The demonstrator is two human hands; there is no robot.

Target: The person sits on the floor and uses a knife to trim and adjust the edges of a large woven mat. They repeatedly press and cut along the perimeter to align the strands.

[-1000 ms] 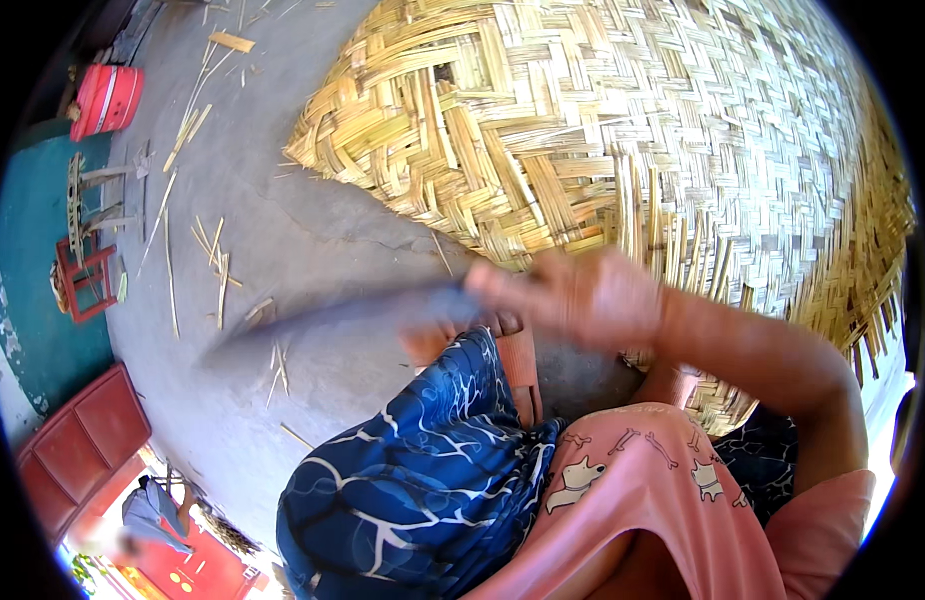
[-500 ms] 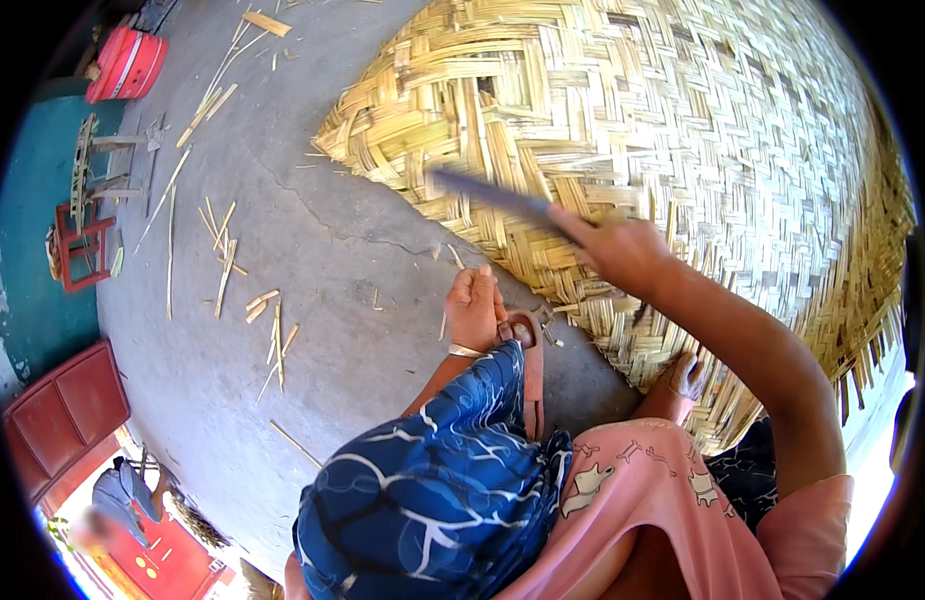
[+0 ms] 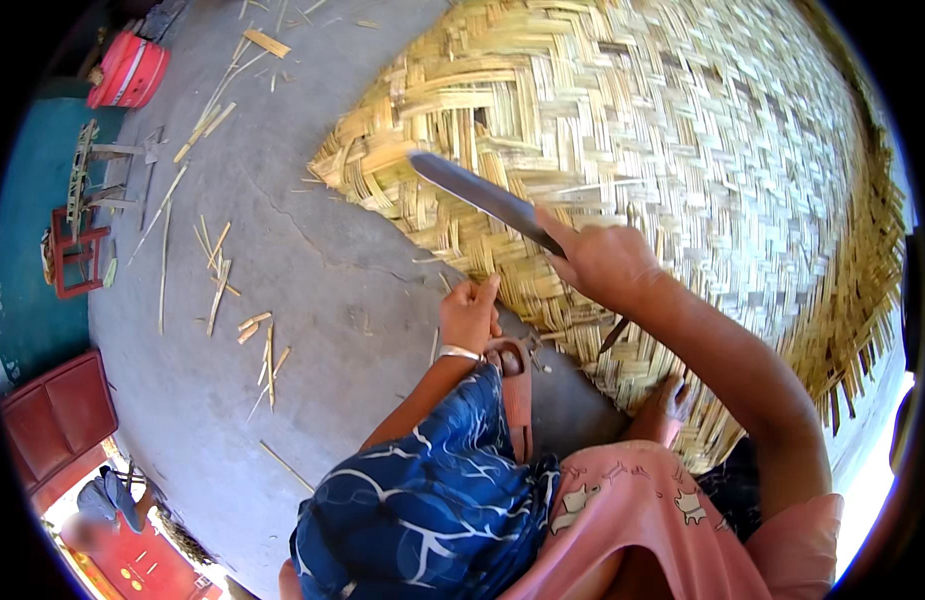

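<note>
My right hand (image 3: 611,265) grips a large knife (image 3: 473,190) with a long dark blade. The blade is held over the woven mat (image 3: 633,130), its tip pointing toward the far left corner of the mat. At the mat's near left edge, my left hand (image 3: 468,315) is closed with thumb and fingers pinched together. Whatever lies between those fingers is hidden. The mat is a broad, pale yellow weave of flat split strips with ragged ends. A dark pointed piece (image 3: 615,335) lies on it below my right wrist.
Loose strips (image 3: 220,295) and offcuts lie on the grey floor (image 3: 313,330) to the left. My feet, one in a pinkish sandal (image 3: 518,400), are by the mat's near edge. Beyond are a red bucket (image 3: 131,70), a small red stool frame (image 3: 78,250) and another person (image 3: 118,495).
The knife, blurred by motion before, now shows sharply, its tip slightly farther up and left. My left hand stays pinched by the mat's edge, with its fingers closer to it.
</note>
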